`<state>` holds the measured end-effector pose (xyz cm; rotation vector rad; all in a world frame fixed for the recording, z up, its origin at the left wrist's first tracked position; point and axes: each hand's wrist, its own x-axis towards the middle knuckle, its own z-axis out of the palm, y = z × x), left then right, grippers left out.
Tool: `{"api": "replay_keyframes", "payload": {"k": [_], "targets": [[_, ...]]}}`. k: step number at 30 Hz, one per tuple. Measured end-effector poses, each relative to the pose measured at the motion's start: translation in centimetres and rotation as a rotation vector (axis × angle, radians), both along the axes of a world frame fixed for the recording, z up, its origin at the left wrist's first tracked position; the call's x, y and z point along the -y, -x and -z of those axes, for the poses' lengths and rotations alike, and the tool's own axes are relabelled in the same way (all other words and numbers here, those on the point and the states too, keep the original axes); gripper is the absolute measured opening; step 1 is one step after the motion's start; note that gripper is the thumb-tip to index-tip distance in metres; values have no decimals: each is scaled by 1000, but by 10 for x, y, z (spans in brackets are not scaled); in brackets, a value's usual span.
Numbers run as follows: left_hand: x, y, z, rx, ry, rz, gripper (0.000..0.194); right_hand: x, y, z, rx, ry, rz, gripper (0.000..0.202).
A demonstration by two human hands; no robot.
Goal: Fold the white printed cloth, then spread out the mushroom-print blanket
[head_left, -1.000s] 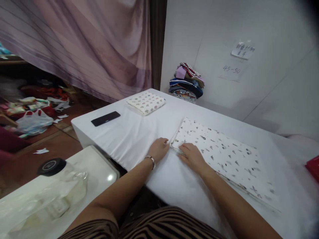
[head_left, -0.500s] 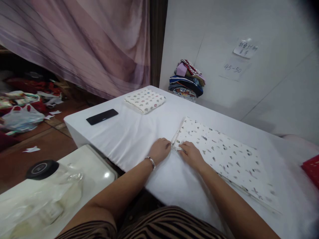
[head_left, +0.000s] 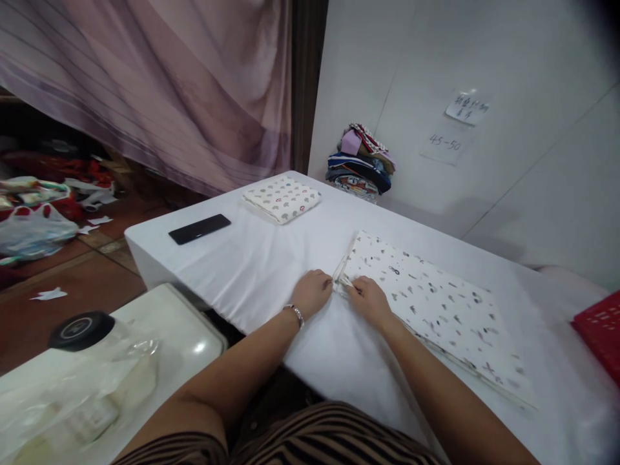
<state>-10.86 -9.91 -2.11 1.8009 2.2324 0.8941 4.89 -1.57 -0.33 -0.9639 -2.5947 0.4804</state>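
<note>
A folded white cloth (head_left: pixel 436 303) with small grey and brown prints lies flat on the white-covered table. At its near left corner, my left hand (head_left: pixel 312 290) is closed, its fingertips pinching the layered edge. My right hand (head_left: pixel 371 300) is just to the right, closed on the same corner, with a bit of the edge lifted between thumb and fingers. The exact layers in each pinch are too small to make out. Farther back sits a second folded cloth (head_left: pixel 282 199), cream with grey and red motifs, apart from both hands.
A black phone (head_left: pixel 200 229) lies on the table (head_left: pixel 252 258) at left. Folded clothes (head_left: pixel 361 161) are stacked by the wall. A red basket (head_left: pixel 600 332) is at the right edge. At lower left, a white surface (head_left: pixel 179 316) bears a black round lid (head_left: pixel 82 330) and clear plastic.
The right hand has drawn slightly right, pulling a bit of the cloth's corner edge up. The left hand stays nearly in place. The camera view has shifted a little.
</note>
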Motion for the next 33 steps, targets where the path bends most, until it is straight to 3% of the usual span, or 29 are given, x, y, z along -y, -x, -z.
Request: {"api": "replay_keyframes", "payload": {"k": [6, 11, 14, 19, 27, 33], "targets": [[2, -4, -4, -14, -9, -41, 25, -2, 3, -4, -269, 42, 92, 33], [5, -9, -10, -29, -114, -22, 20, 0, 5, -3, -342, 48, 96, 33], [3, -14, -7, -52, -72, 29, 22, 0, 2, 0, -311, 63, 86, 34], [-4, -23, -2, -54, -8, -55, 19, 4, 1, 3, -253, 11, 22, 31], [-10, -17, -13, 320, -8, -201, 9, 12, -2, -4, -128, -140, 19, 22], [-12, -13, -12, 483, 51, -198, 11, 22, 5, 0, 77, -280, -52, 14]]}}
